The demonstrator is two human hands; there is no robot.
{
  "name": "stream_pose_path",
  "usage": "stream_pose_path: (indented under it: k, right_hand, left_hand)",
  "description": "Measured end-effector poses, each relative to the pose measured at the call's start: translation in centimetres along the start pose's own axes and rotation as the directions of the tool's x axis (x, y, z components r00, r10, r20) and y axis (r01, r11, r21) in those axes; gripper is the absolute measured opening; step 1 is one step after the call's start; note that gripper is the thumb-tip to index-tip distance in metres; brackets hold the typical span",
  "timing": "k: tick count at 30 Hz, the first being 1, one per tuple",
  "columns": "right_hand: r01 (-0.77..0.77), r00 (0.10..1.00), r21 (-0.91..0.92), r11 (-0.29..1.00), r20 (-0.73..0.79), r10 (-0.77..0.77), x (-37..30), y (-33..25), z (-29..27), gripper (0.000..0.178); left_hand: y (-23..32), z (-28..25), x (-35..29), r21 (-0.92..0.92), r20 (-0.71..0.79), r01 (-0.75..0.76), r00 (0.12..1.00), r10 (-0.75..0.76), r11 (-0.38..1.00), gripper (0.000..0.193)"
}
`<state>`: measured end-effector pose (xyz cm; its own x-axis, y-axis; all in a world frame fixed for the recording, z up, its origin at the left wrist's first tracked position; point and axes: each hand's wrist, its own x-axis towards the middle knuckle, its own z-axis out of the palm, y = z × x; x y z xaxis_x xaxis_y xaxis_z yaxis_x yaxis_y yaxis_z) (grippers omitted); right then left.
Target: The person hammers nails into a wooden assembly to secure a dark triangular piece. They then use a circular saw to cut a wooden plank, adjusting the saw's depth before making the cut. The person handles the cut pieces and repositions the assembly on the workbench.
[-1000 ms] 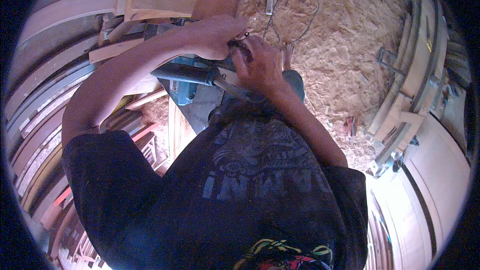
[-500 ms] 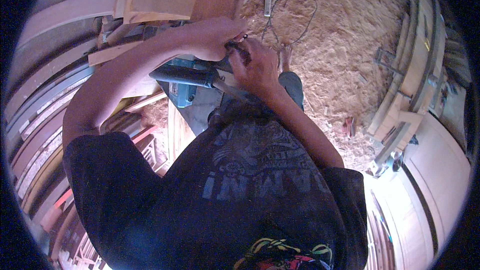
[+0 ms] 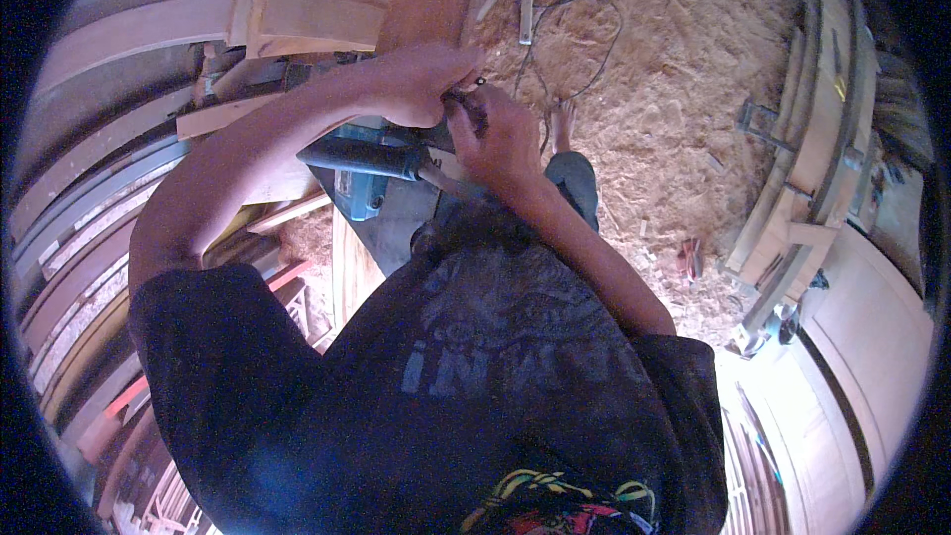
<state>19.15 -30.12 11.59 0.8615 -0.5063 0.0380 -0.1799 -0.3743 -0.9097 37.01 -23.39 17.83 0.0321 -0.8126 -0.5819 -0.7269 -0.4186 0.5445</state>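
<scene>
**Close work beside blue machine [image 3: 365, 196]**

Right hand [image 3: 497, 134] was curled round a small dark part [image 3: 474, 111], held between both hands. Left hand [image 3: 421, 87] was bent against it; its finger closure could not be told.

A small, short dark piece [image 3: 475, 113] sits between the left grip [image 3: 421, 89] and the right grip [image 3: 500, 136], held up in the curled fingers of the right. Fingers cover much of its outline; it seems uneven along its edge, though shadow and blur make its exact kind hard to tell. It slants, its lower end running in toward the right palm. Just above it, by the left fingertips, shows a tiny dark round bit with a pale glint.
</scene>
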Motion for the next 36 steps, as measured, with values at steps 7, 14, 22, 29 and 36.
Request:
stream_pose_path:
  k: [7,14,22,29,36]
  right_hand:
    - [0.013,0.998,-0.016,1.000,0.060,-0.012,0.7,0.2,-0.7,0.024]
    - [-0.144,0.988,0.018,0.989,0.055,0.143,0.4,-0.9,-0.6,0.026]
    - [-0.137,0.986,0.071,0.988,0.103,0.129,0.8,-0.2,-0.4,0.026]
    - [-0.037,0.988,0.028,0.999,0.152,0.032,0.7,-0.1,-1.5,0.025]
    - [0.024,0.973,-0.003,1.000,0.229,-0.023,1.8,-0.1,-1.5,0.022]
  left_hand:
    - [0.3,0.0,0.0,-0.015,-0.024,-0.028,0.999,0.028,0.999,0.037]
    - [0.8,-0.6,-0.2,-0.003,0.004,0.001,1.000,-0.001,1.000,0.036]
    - [0.1,-0.1,-0.1,-0.018,0.009,0.044,0.999,-0.044,0.999,0.034]
    - [1.1,-0.4,-0.5,-0.039,0.006,0.100,0.995,-0.100,0.994,0.037]
    - [1.3,0.1,-0.7,-0.042,-0.014,0.122,0.992,-0.122,0.992,0.041]
